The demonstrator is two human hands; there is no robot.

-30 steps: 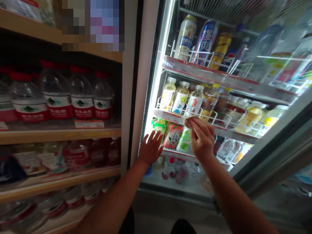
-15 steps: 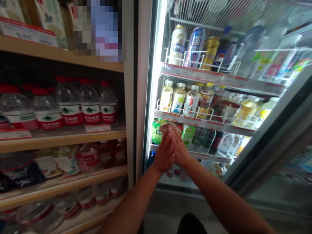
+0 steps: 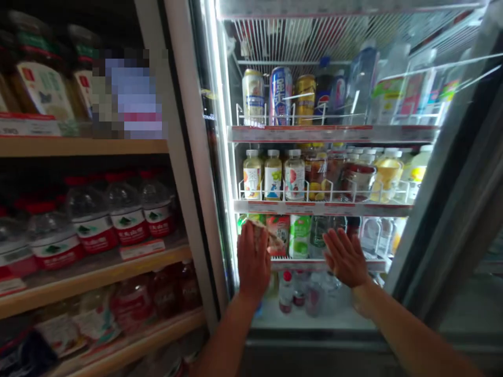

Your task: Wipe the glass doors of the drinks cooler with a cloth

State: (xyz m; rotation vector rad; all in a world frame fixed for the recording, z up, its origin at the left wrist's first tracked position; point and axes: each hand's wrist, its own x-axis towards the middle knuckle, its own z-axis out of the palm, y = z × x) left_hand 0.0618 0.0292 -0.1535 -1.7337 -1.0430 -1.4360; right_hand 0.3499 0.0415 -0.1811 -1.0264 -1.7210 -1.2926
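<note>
A crumpled, pale patterned cloth (image 3: 272, 240) is under the fingers of my left hand (image 3: 252, 264), which presses it toward the cooler's lower left part. Part of the cloth sticks out to the right of the fingers. My right hand (image 3: 348, 257) is apart from it, palm forward and fingers stretched out, holding nothing. Behind the hands are a red-labelled bottle (image 3: 278, 235) and a green-labelled bottle (image 3: 299, 236) on the cooler's third shelf. Streaks of reflected light suggest glass in front; whether the right palm touches it I cannot tell.
The lit cooler holds cans (image 3: 280, 97) on top, juice bottles (image 3: 294, 175) below and small bottles (image 3: 286, 293) at the bottom. A dark door frame (image 3: 444, 209) slants along the right. Wooden shelves (image 3: 98, 146) at left carry red-capped water bottles (image 3: 126, 209).
My hands were together on the cloth and have separated. The left keeps the cloth, while the right has moved right and opened. The view has shifted and levelled.
</note>
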